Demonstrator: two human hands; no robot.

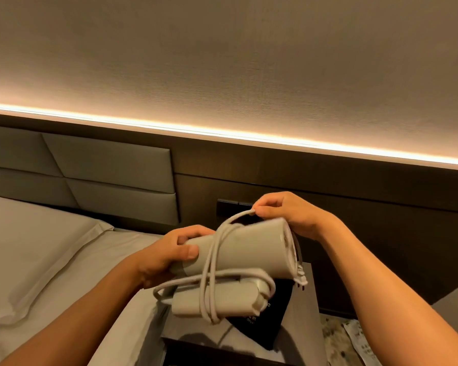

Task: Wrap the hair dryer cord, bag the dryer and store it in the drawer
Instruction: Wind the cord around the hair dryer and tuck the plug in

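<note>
Between both hands, left hand (pixel 167 253) grips hair dryer (pixel 246 249).

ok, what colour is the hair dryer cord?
The cord is white or off-white, close to the hair dryer body's pale grey. Head view, the only one.

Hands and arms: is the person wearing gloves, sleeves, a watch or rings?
No. The left hand and right hand are bare, with no gloves, and no rings show. Both forearms are bare as far as the picture's edge, with no sleeves, watch or bracelet in sight.
</note>
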